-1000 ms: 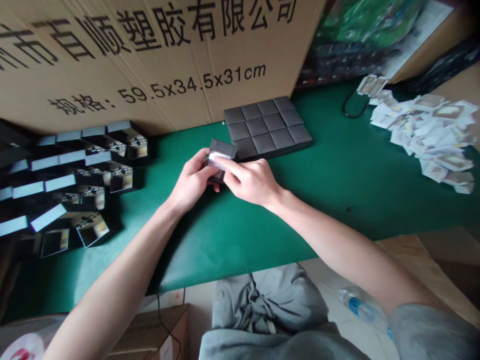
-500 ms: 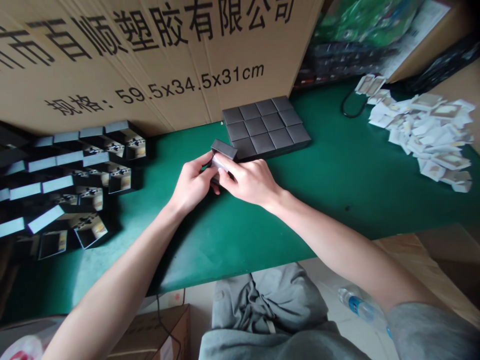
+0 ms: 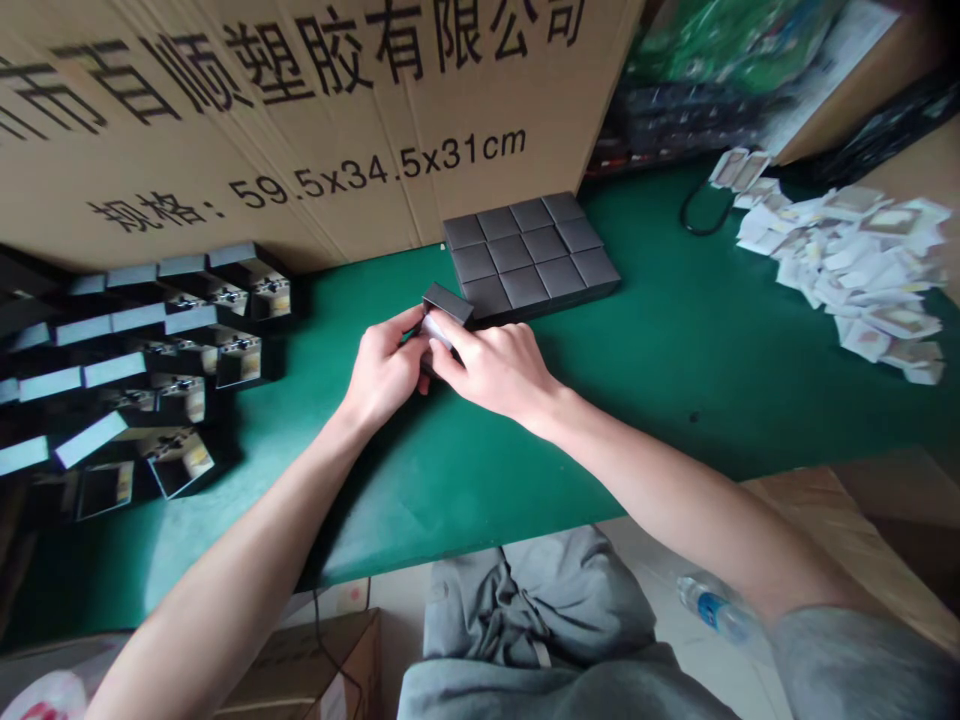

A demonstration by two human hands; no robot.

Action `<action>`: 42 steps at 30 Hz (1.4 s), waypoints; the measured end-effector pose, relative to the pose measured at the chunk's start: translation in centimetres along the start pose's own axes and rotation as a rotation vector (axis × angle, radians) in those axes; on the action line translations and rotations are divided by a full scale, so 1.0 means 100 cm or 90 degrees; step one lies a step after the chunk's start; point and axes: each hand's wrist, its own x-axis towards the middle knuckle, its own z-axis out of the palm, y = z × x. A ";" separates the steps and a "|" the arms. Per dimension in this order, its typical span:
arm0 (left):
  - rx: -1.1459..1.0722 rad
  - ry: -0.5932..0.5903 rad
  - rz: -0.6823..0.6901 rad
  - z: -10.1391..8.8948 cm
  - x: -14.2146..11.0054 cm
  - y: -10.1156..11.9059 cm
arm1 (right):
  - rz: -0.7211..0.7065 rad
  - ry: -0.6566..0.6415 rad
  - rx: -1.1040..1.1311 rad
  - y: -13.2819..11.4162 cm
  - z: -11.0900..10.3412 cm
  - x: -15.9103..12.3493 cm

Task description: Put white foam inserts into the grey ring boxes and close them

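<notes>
Green table point(image 3: 480, 470), carton point(image 3: 322, 130) at 12 o'clock; small dark box point(image 3: 448, 304) pinched between left hand point(image 3: 384, 370) and right hand point(image 3: 501, 365).

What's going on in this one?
A person sits at a green table, both hands on a small dark box with its lid up. The left hand holds it while the right hand's fingers are at a pale piece in its opening. Open boxes stand on the left, closed ones sit in a block ahead, and white pieces are piled on the right.
</notes>
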 end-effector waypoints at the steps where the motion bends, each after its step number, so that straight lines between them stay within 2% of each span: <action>1: -0.002 0.003 0.001 0.000 0.000 -0.001 | 0.002 -0.006 -0.005 -0.001 -0.001 0.000; 6: -0.020 0.017 -0.003 0.001 0.003 -0.004 | 0.000 -0.045 -0.028 0.000 -0.005 0.000; 14: -0.034 0.081 0.033 0.006 0.003 -0.005 | -0.024 -0.052 -0.024 0.003 -0.003 0.001; 21: -0.055 0.068 0.025 0.005 0.003 -0.007 | -0.012 -0.057 0.003 0.002 -0.010 0.000; 28: -0.063 0.066 0.055 0.004 0.003 -0.010 | 0.000 -0.070 -0.005 0.000 -0.010 -0.001; 34: -0.041 0.070 0.089 0.004 0.007 -0.015 | 0.013 -0.132 -0.042 -0.001 -0.020 0.001; 42: 0.005 0.113 0.104 0.002 0.007 -0.017 | -0.008 -0.160 -0.017 0.002 -0.018 0.002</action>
